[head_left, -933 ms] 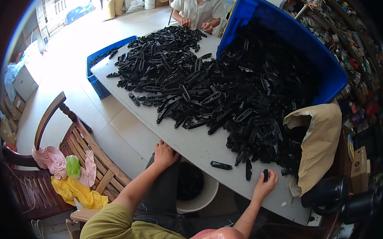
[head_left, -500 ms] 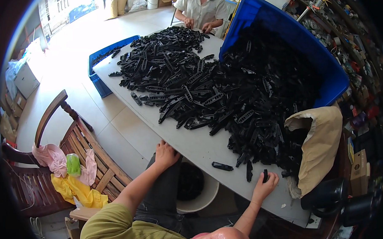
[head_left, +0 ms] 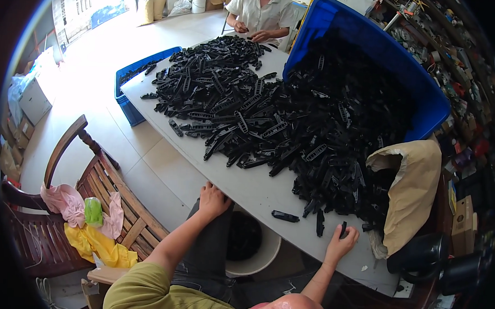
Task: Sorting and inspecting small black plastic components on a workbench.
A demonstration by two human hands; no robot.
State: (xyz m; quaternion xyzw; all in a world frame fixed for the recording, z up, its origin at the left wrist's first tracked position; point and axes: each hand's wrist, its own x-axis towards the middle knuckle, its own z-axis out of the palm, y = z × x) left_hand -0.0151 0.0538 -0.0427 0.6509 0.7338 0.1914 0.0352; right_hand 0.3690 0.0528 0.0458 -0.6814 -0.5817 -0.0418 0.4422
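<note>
A wide heap of slim black plastic parts (head_left: 249,105) covers much of the grey-white table (head_left: 241,184). At the table's near right, my right hand (head_left: 340,245) has its fingers closed round one black plastic part (head_left: 343,228), which stands up between thumb and fingers. Just left of that hand lie two single black parts, one upright in the picture (head_left: 320,223) and one lying crosswise (head_left: 285,216). My left hand (head_left: 214,201) rests over my knee by the table's near edge, fingers stretched and holding nothing.
A tilted blue bin (head_left: 432,106) spills parts from the right, beside a brown paper sack (head_left: 418,187). Below the edge stands a white bucket (head_left: 274,253) with dark contents. Across the table sits a person (head_left: 260,16). Left are another blue bin (head_left: 130,115) and a wooden chair (head_left: 123,202).
The hands of the person opposite have shifted, one lifting slightly off the heap. My own hands keep their places; the whole view has drifted only a little.
</note>
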